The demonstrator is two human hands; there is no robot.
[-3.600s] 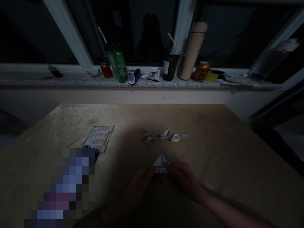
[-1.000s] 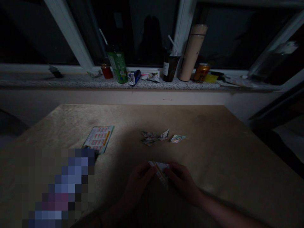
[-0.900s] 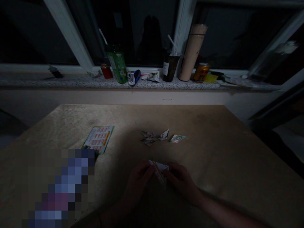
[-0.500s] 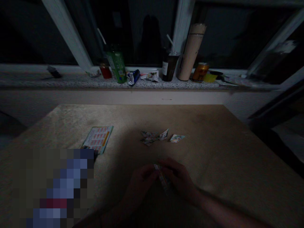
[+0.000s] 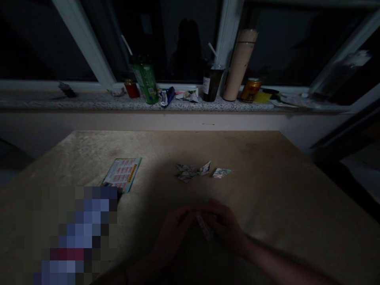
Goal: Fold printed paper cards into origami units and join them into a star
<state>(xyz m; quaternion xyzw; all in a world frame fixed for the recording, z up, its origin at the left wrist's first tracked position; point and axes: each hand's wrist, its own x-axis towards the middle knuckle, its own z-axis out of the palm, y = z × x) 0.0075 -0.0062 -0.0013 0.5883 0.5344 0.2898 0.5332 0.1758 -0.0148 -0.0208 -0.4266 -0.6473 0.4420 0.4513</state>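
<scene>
A narrow strip of folded, printed paper (image 5: 203,227) is pinched between my two hands, low over the near middle of the table. My left hand (image 5: 177,225) closes on its left side near the upper end. From the right, my right hand (image 5: 224,225) grips the same paper, fingertips meeting those of the left. Shadow hides part of the fingers and the paper's lower end. Beyond my hands lie several folded paper pieces (image 5: 192,171) of similar print, grouped together, and a single folded paper piece (image 5: 221,173) sits just right of them.
Left on the table (image 5: 255,154) lies a printed booklet (image 5: 122,174); a pixelated patch covers the area before it. Along the granite windowsill (image 5: 184,104) stand a green bottle (image 5: 146,83), a dark cup (image 5: 211,84) with a straw, a tall flask (image 5: 240,65) and an orange can (image 5: 251,90).
My fingertips have come closer together over the paper's upper end, covering more of it. The paper pieces and booklet on the table stay where they were.
</scene>
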